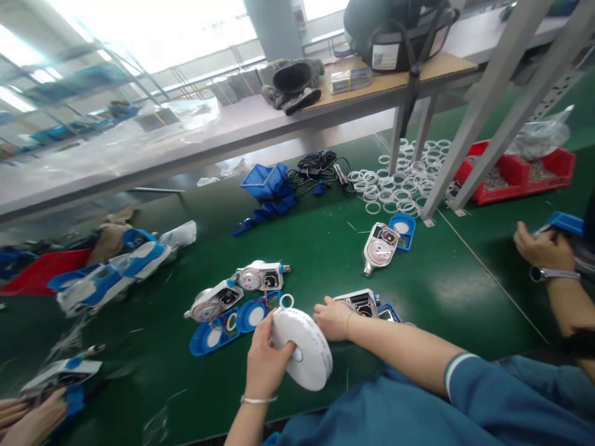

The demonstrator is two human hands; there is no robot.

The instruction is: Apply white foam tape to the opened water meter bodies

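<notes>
My left hand (268, 356) grips a thick roll of white tape (304, 356), thumb at its core, holding it tilted above the bench. My right hand (333, 319) is just beyond the roll's right edge, fingers curled together against the left end of an opened white device housing (362, 303); what they pinch is hidden. A blue cover (389, 311) lies beside that housing. Left of the roll are two more opened housings (216, 301) (261, 276) and blue covers (201, 339) with round white pads. A white ring (287, 301) shows at the roll's top edge.
Another opened housing (380, 246) lies farther back, near many white rings (400, 179). Red bins (525, 176) stand behind metal posts (483, 111). A blue bin (264, 179) and black cables (320, 167) lie under the shelf (209, 145). Co-workers' hands (548, 251) (41, 415) work at both sides.
</notes>
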